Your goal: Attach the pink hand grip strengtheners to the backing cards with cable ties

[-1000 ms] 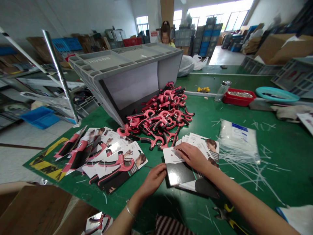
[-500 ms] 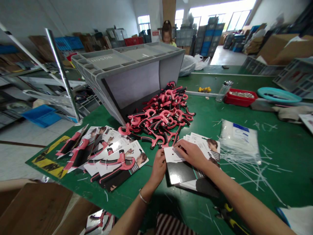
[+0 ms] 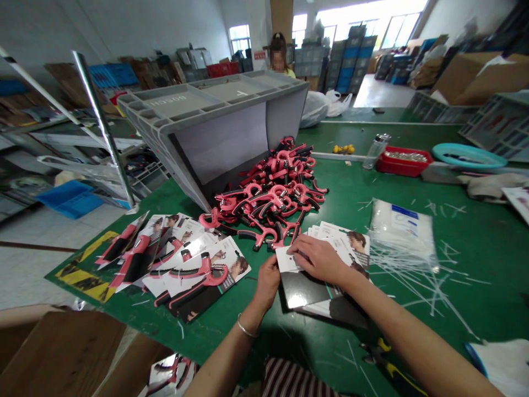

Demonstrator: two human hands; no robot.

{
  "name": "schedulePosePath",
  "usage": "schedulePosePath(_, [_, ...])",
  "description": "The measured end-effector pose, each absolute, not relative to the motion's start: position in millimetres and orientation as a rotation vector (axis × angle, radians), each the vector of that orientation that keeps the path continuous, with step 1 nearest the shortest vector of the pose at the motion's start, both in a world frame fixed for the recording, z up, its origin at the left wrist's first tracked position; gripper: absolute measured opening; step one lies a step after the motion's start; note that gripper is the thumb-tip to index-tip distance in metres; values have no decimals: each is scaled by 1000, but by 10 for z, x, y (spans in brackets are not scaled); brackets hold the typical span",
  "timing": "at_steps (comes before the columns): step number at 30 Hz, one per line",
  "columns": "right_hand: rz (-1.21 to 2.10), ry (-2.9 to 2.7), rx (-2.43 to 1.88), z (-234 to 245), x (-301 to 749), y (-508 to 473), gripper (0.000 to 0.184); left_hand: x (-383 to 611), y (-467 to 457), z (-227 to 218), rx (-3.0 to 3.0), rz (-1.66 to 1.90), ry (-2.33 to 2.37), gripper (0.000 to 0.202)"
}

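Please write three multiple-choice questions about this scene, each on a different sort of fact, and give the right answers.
1. Where does the right hand rest? A) on a stack of printed cards; B) on the red tray; C) on the teal basin.
2. What colours are the piled hand grippers? A) blue and white; B) pink and black; C) yellow only.
3. How does the gray BOSCH crate stand? A) upright; B) tipped over; C) hanging from a rack.

1: A, its fingers lie across the top card.
2: B, pink frames with black handles.
3: B, it leans over beside the pile.
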State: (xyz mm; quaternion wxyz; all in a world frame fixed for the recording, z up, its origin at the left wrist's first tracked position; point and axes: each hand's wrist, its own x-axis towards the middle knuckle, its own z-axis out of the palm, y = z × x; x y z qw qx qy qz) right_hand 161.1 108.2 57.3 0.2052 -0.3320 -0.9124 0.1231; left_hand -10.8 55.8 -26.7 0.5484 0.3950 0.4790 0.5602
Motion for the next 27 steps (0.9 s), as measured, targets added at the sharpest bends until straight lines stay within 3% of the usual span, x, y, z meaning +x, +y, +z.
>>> schedulePosePath(10, [428,-2511,-955,567,1616,1087,14,-109,579,-375,855,1352,1003,36])
schedulePosePath(17, [462,-2506,-972,575,1626,1100,13,-110,552,-175,677,1381,828,44])
schedulePosePath(22, [532,-2478,-915,552,1604,1116,13,-255,670,-29,793,1370,1054,38])
schedulePosePath(27, [740,-2275,-886,630,1682,1090,15,-388,980,270,1166,1023,1160,37])
